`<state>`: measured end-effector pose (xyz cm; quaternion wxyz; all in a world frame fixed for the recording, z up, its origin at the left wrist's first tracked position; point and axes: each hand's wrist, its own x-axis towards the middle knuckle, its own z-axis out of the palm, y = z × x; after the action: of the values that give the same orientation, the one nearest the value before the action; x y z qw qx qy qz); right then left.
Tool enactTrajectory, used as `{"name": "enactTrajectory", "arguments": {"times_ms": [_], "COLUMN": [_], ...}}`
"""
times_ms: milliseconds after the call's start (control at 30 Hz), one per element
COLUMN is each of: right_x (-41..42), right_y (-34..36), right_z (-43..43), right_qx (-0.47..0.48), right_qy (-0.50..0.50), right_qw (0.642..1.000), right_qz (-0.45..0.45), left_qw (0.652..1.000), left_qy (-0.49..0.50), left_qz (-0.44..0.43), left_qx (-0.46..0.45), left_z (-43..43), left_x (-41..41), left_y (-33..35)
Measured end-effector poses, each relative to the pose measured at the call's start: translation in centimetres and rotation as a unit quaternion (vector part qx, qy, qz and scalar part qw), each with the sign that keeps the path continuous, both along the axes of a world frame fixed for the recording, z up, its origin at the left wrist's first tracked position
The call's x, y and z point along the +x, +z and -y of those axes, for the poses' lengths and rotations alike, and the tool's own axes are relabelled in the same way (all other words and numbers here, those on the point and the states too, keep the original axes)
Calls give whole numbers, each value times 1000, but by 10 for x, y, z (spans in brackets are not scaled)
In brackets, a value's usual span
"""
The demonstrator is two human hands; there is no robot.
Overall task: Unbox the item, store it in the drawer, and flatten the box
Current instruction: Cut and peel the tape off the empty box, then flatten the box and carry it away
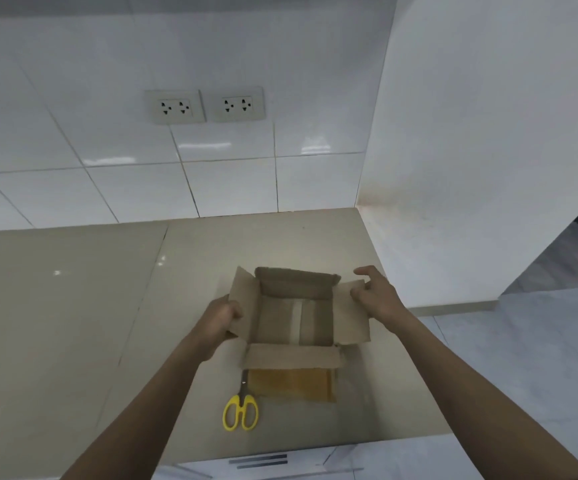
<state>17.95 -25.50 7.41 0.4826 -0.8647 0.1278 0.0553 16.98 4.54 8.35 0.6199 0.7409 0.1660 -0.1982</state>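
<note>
We hold the open box (296, 317) near the counter's (73, 306) right edge, left hand (220, 318) & right hand (374, 292) each pinching a side flap, scissors (241, 408) just in front.

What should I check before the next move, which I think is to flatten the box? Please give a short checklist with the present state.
1. Box is empty: ok, only the bare bottom with a tape strip shows inside.
2. All top flaps are open: ok, four flaps folded outward.
3. Both hands hold the box: ok, left hand grips the left flap, right hand the right flap.
4. Scissors are out of the way: not ok, they lie against the box's near side.
5. Item is stored in the drawer: cannot tell, no item or open drawer in view.
6. Bottom tape is cut: cannot tell.
</note>
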Motion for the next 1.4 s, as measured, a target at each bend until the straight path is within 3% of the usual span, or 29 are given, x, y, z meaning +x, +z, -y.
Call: {"name": "enactTrajectory", "arguments": {"times_ms": [133,233,333,433,500,567,667,767,833,900,1033,1200,1300,1400], "right_x": [0,-5,-18,-36,-48,-60,-68,-62,-51,-40,-25,-27,-28,-25], "right_y": [26,43,41,14,-11,-33,-49,-41,-33,-28,-38,-72,-76,-70], "right_z": [5,11,16,19,19,17,16,20,24,22,-3,-19,-20,-17], "right_qx": [-16,-16,-53,-59,-21,-26,-93,-145,-219,-273,-261,-360,-363,-311], "right_qy": [22,5,5,-21,-41,-30,27,109,180,228,219,223,207,193], "right_qw": [997,991,985,993,999,996,987,966,922,894,925,892,898,920], "right_qz": [73,133,166,104,7,-80,-131,-186,-263,-271,-165,-155,-136,-144], "left_qw": [991,960,875,794,724,699,699,707,740,780,807,787,783,821], "left_qy": [-8,-61,-146,-251,-346,-407,-467,-468,-435,-385,-371,-364,-356,-324], "left_qz": [129,257,371,429,392,310,245,233,224,220,120,52,40,28], "left_qx": [20,96,276,349,451,500,482,476,462,441,444,495,508,470], "left_z": [6,8,7,6,4,-1,-10,-17,-12,-4,14,28,32,34], "left_x": [8,12,11,-7,-23,-38,-54,-53,-46,-36,-14,-13,-12,-4], "left_y": [30,57,64,41,9,-25,-61,-74,-70,-66,-63,-81,-83,-71]}}
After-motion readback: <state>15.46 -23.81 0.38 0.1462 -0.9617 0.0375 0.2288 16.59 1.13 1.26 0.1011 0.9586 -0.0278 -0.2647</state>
